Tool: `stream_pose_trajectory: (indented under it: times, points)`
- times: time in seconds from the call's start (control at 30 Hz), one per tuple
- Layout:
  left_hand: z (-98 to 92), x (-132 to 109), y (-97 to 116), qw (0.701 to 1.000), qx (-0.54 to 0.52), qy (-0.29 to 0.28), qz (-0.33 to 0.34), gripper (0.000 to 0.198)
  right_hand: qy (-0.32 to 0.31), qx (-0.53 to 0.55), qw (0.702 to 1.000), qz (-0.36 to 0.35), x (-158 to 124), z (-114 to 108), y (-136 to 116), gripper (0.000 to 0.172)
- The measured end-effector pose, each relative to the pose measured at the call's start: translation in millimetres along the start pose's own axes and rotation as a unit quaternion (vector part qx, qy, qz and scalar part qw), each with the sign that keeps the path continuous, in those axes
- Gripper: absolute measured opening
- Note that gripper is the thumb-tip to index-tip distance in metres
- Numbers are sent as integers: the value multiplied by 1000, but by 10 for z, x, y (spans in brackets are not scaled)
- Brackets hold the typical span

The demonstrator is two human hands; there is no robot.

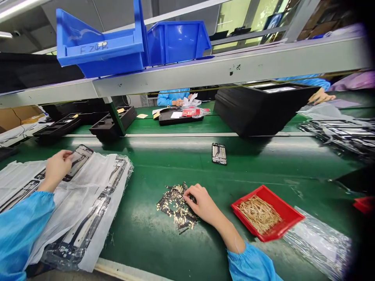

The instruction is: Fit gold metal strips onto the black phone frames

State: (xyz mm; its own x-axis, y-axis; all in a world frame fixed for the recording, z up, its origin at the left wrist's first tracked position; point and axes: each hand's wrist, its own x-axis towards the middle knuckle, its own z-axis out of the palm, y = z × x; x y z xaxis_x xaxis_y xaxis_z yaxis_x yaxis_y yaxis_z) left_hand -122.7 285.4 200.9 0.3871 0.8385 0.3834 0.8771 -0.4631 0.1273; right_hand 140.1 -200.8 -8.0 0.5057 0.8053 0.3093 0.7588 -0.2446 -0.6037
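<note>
My left hand point(57, 168) is closed on a black phone frame point(76, 160) that it holds over a stack of similar frames wrapped in white foam sheets point(96, 195) at the left. My right hand point(202, 203) rests on a pile of small gold and black metal parts point(175, 207) on the green mat, its fingers curled and pinching among the parts; what they grip is too small to make out. A single phone frame point(219, 153) lies alone on the green belt farther out.
A red tray point(288, 214) of thin gold strips sits to the right beside clear plastic bags point(322, 246). Black trays point(113, 125) and a black stack point(258, 105) stand across the belt. Blue bins point(99, 47) sit on the overhead shelf. Co-workers in blue sleeves point(172, 97) work opposite.
</note>
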Motion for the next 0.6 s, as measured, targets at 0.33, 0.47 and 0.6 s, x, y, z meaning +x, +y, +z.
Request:
stream_pose_trajectory:
  times: [0.33,0.47,0.6]
  points:
    - [-214,-2700,1020,814,-388,-184,392,30,-53,-11,998,30,-32,188,-205,13]
    - [632,-3414,1361,748,-382,-324,435,25,-47,7,998,40,-25,125,-184,18]
    - [954,-3475,1627,751,-404,-339,396,26,-29,42,997,50,-14,87,-159,18]
